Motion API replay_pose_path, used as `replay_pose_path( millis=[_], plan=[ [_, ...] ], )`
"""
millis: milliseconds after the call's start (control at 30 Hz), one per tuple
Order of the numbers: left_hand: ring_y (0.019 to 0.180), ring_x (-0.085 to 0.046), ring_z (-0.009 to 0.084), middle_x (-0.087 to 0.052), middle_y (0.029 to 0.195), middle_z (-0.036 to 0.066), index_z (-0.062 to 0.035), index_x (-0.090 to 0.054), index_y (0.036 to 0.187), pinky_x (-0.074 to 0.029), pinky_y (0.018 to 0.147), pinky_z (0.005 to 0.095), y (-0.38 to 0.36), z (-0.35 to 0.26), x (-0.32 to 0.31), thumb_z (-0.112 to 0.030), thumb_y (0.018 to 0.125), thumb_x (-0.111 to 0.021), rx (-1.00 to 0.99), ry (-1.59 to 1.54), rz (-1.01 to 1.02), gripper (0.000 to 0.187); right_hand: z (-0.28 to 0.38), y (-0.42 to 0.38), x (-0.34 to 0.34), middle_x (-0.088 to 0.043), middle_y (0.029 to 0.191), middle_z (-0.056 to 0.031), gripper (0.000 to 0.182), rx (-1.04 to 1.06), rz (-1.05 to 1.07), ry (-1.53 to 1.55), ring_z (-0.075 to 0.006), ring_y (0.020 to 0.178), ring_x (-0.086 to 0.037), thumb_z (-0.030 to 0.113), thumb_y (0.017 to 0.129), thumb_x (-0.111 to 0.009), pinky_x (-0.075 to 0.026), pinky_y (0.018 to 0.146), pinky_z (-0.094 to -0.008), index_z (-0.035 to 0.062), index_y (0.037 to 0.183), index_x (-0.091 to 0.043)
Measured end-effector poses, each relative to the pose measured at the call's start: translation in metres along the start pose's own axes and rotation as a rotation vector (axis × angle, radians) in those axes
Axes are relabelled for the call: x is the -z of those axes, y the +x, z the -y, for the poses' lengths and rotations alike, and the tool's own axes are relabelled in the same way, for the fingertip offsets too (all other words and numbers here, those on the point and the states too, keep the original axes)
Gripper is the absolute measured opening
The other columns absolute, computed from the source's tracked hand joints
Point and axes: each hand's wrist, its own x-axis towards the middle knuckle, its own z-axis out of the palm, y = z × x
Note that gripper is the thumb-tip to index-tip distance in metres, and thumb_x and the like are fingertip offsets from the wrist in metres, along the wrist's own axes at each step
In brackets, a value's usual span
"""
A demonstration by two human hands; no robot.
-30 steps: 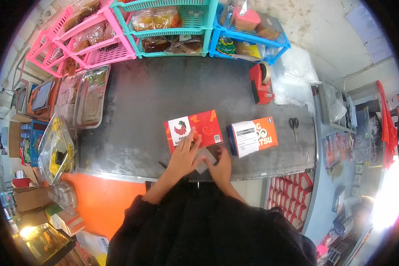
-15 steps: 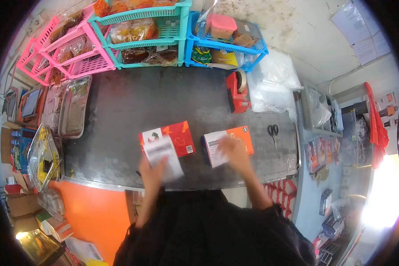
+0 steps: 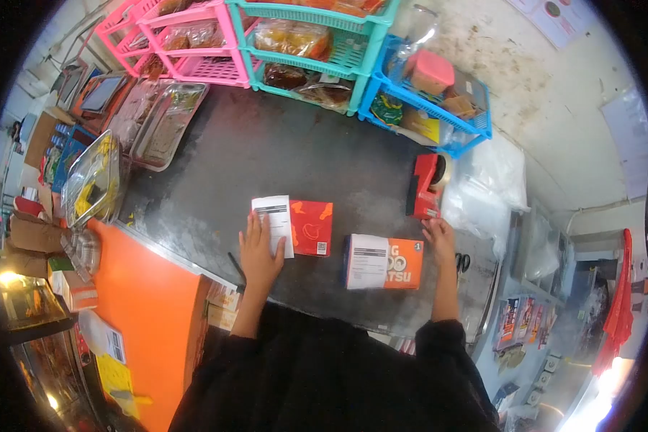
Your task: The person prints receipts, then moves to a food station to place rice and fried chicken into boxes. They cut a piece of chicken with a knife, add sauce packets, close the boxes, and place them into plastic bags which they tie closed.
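Observation:
My left hand (image 3: 258,241) lies with its fingers spread on a printed white slip (image 3: 275,216), pressing it over the left part of a red box (image 3: 311,227). At the front end of a red tape dispenser (image 3: 423,189), my right hand (image 3: 439,236) has its thumb and fingers pinched together. Any strip of tape between the fingertips is too fine to see. Below and left of that hand rests an orange and white box (image 3: 403,263), a printed slip (image 3: 368,263) covering its left half. Dark-handled scissors (image 3: 464,262) sit just right of my right wrist, partly hidden by it.
Pink (image 3: 205,68), green (image 3: 306,65) and blue racks (image 3: 428,108) with packed food line the table's back edge. Clear plastic bags (image 3: 486,183) lie at the right. Metal trays (image 3: 169,126) stand at the left, and a dark pen-like stick (image 3: 235,265) lies by my left wrist.
My left hand has set the slip down on the red box. My right hand has left the orange box's slip and moved up to the tape dispenser. The camera view has turned.

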Motion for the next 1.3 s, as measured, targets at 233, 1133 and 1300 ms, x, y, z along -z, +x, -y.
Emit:
replay_pose_path(
  millis=[233,1133,1300],
  plan=[
    [0.127,-0.029,0.0324,-0.030,0.137,0.018,-0.0014,-0.035,0.129,-0.029,0.099,0.0469,0.006,0.018,0.008,-0.023,0.080,-0.057,-0.052,-0.203,0.073,0.058,-0.022,0.024,0.013,-0.059,0.088,-0.0094,0.016,-0.047,-0.193,-0.156,-0.0188,0.085,-0.060,0.014,0.085,-0.057,-0.052,0.070,-0.0289,-0.0017,0.089,-0.055],
    [0.126,-0.022,0.0449,-0.023,0.136,0.028,0.0058,-0.025,0.131,-0.020,0.103,0.0492,0.011,0.036,0.002,-0.017,0.080,-0.052,-0.209,-0.450,0.109,0.062,0.001,0.051,-0.305,-0.058,0.064,-0.0086,0.030,0.502,0.833,-1.782,-0.0267,0.063,-0.059,0.030,0.072,-0.068,-0.047,0.055,-0.0364,0.0036,0.084,-0.059],
    [0.127,-0.019,0.0436,-0.019,0.138,0.028,0.0037,-0.023,0.134,-0.017,0.104,0.0479,0.009,0.027,0.000,-0.019,0.075,-0.056,-0.255,-0.450,0.144,0.071,0.046,-0.068,-0.202,-0.054,0.103,-0.0191,0.042,0.766,-0.267,-1.159,-0.0342,0.100,-0.051,0.023,0.071,-0.064,-0.041,0.084,-0.0424,0.0009,0.105,-0.052]
  ],
)
